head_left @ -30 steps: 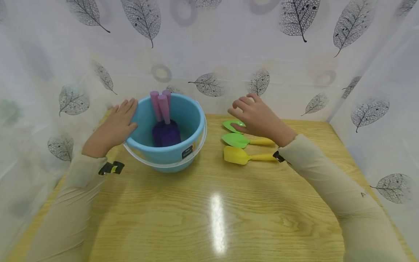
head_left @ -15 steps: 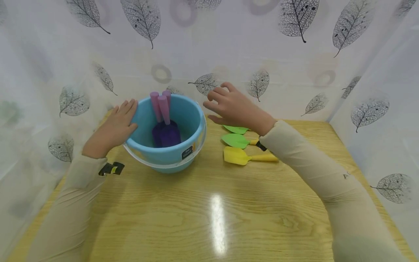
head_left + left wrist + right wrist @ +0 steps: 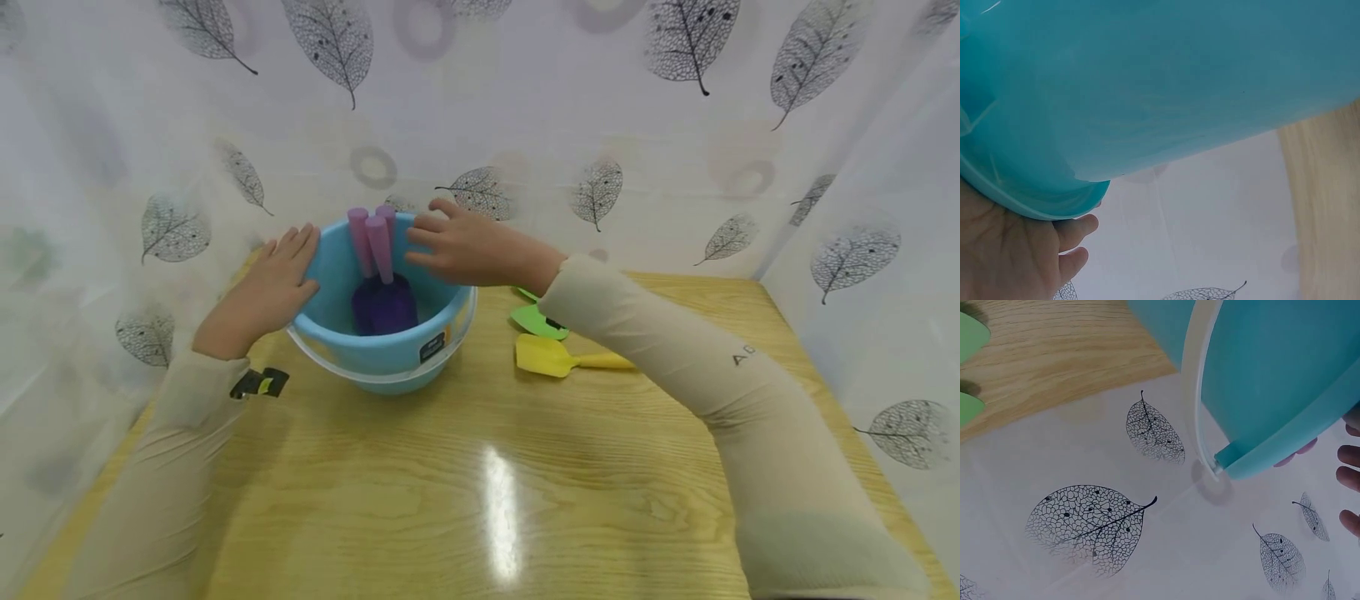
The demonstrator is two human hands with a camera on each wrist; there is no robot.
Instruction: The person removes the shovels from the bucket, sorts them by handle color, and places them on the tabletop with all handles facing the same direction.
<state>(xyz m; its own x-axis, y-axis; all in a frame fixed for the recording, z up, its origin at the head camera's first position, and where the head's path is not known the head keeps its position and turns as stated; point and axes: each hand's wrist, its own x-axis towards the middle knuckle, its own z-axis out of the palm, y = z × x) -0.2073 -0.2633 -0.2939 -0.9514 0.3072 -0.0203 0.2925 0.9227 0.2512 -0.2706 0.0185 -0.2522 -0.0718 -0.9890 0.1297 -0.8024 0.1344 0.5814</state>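
Note:
A light blue bucket [image 3: 390,354] with a white handle [image 3: 345,372] stands at the left of the table. Inside it lean several purple shovels, their pink-purple handles [image 3: 379,248] pointing up and their dark purple blades [image 3: 384,306] low down. My left hand [image 3: 262,292] rests along the bucket's left rim with fingers extended; in the left wrist view its palm [image 3: 1010,256] lies against the rim. Over the right side of the bucket hovers my right hand [image 3: 472,246], fingers loosely bent and holding nothing, close to the shovel handles. Its fingertips [image 3: 1350,478] show at the right wrist view's edge.
Right of the bucket lie a yellow shovel [image 3: 543,357] and a green trowel [image 3: 538,322], with another green blade [image 3: 527,293] behind, partly hidden by my right sleeve [image 3: 637,317]. A leaf-printed curtain [image 3: 525,125] encloses the table [image 3: 390,500] at back and sides.
My right hand has moved left from above the green and yellow tools to over the bucket's right side. The left hand has stayed on the rim.

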